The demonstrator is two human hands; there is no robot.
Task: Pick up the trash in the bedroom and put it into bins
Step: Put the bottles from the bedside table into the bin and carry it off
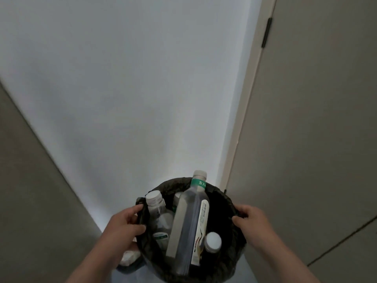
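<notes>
White wall (126, 88) straight ahead, beige door (318, 119) w/ dark hinge (266, 32) at right.

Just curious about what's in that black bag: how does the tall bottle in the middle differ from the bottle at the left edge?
The tall bottle is longer, its cap poking above the bag's rim; the left bottle is shorter and sits lower inside. The tall bottle has a green neck band and a long white label; the left bottle shows only a small label low down. Both are clear plastic with white caps, leaning in the bag.
</notes>
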